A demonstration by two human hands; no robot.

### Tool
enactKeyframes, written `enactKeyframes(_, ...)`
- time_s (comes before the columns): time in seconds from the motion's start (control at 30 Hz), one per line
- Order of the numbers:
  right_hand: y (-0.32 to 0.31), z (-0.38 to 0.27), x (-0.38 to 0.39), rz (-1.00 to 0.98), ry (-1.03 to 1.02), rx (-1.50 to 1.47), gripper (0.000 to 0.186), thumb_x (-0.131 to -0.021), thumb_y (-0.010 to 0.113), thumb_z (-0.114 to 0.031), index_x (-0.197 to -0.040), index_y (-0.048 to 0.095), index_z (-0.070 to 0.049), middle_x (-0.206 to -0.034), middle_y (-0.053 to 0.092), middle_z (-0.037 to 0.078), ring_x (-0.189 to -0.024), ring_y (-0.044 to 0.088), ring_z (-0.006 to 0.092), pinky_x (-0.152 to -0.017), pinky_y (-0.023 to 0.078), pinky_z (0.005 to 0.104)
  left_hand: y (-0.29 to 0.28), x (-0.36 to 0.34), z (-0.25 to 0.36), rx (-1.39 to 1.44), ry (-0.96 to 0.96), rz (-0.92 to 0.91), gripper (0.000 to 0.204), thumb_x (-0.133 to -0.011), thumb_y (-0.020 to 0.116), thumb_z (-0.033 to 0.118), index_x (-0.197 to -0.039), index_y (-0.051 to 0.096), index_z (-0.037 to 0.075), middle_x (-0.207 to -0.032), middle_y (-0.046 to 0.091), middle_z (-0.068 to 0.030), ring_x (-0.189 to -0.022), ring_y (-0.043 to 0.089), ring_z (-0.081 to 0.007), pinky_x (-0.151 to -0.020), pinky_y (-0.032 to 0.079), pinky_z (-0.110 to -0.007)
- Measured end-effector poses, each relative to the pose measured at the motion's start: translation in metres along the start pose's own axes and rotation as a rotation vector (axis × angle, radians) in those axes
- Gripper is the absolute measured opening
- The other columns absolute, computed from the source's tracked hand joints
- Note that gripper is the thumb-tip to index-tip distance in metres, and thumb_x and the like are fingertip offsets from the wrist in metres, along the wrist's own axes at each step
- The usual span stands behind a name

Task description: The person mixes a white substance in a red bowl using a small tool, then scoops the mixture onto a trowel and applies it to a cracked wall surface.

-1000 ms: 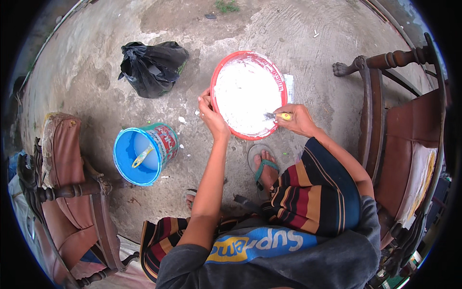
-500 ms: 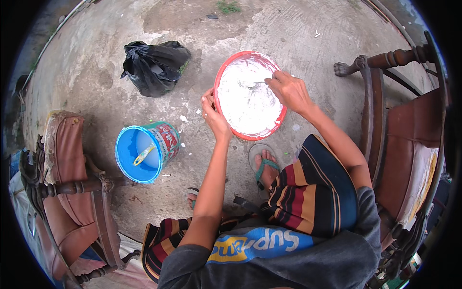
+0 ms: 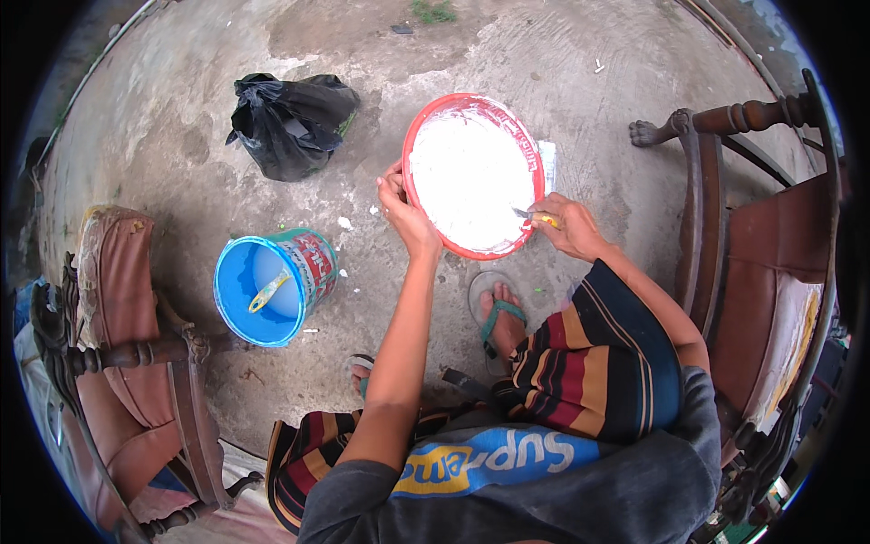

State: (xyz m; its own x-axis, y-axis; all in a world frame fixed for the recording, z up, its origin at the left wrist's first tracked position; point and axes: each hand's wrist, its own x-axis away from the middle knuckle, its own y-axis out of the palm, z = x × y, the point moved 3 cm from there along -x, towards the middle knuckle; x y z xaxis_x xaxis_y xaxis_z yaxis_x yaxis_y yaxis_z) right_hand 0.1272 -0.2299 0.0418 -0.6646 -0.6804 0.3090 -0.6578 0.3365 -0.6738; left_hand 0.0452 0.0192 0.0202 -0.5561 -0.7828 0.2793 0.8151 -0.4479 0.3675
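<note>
A tilted red basin holds a thick white paste that coats its inner wall. My left hand grips the basin's left rim, fingers around the outside. In my right hand is a putty knife with a yellow handle, closed in the fingers. Its small metal blade points left over the basin's lower right edge. To the left stands a blue bucket with a milky liquid inside. A paintbrush with a yellowish handle leans in that bucket.
A knotted black plastic bag sits on the concrete floor beyond the bucket. Wooden chairs with brown upholstery flank me, one on the left and one on the right. A pale flat packet lies beside the basin.
My right hand has moved from above the basin's upper right down to its lower right edge, bringing the putty knife out of the paste. The left hand keeps its hold.
</note>
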Motion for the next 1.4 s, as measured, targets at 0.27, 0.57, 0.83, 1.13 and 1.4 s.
enactKeyframes(0.27, 0.031, -0.024, 0.012, 0.052, 0.157, -0.507, 0.021, -0.093, 0.066, -0.011, -0.109, 0.066, 0.003, -0.097, 0.068, 0.008, -0.091, 0.062, 0.0128, -0.08, 0.05, 0.0286, -0.001, 0.01, 0.003, -0.029, 0.004, -0.022, 0.055, -0.103, 0.024, 0.04, -0.118, 0.052, -0.005, -0.091, 0.059, -0.008, -0.094, 0.058, -0.0168, -0.09, 0.045, -0.033)
enactKeyframes(0.57, 0.0, -0.001, -0.025, 0.223, -0.128, 0.498, 0.021, -0.086, 0.067, -0.011, -0.106, 0.066, -0.005, -0.096, 0.062, 0.013, -0.079, 0.067, 0.0307, -0.062, 0.055, 0.0366, -0.015, 0.008, -0.006, -0.163, 0.045, -0.061, 0.057, -0.103, 0.024, 0.042, -0.116, 0.054, -0.006, -0.102, 0.057, -0.0117, -0.098, 0.056, -0.0193, -0.091, 0.043, -0.035)
enactKeyframes(0.83, 0.013, -0.04, -0.067, 0.424, -0.348, 0.355, 0.018, -0.087, 0.064, -0.009, -0.104, 0.064, -0.004, -0.092, 0.058, 0.012, -0.073, 0.065, 0.0311, -0.059, 0.054, 0.0389, -0.012, 0.009, -0.009, -0.219, 0.096, -0.043, 0.057, -0.103, 0.024, 0.042, -0.111, 0.055, -0.005, -0.109, 0.055, -0.0118, -0.101, 0.055, -0.0207, -0.093, 0.041, -0.035)
enactKeyframes(1.13, 0.001, -0.021, -0.03, -0.059, -0.189, 0.304, 0.022, -0.085, 0.07, -0.014, -0.105, 0.07, -0.007, -0.09, 0.062, 0.011, -0.071, 0.065, 0.0283, -0.061, 0.053, 0.0386, -0.01, 0.006, -0.005, -0.022, -0.03, -0.041, 0.058, -0.103, 0.023, 0.043, -0.118, 0.051, -0.004, -0.107, 0.064, -0.0131, -0.102, 0.061, -0.0203, -0.092, 0.047, -0.034)
enactKeyframes(1.4, -0.031, -0.044, -0.066, 0.438, -0.492, 0.535, 0.019, -0.08, 0.067, -0.007, -0.098, 0.068, -0.006, -0.087, 0.059, 0.01, -0.073, 0.065, 0.0274, -0.059, 0.052, 0.0371, -0.003, 0.005, -0.004, -0.174, 0.082, -0.067, 0.055, -0.104, 0.023, 0.041, -0.119, 0.051, -0.004, -0.104, 0.064, -0.012, -0.102, 0.06, -0.0197, -0.092, 0.046, -0.034)
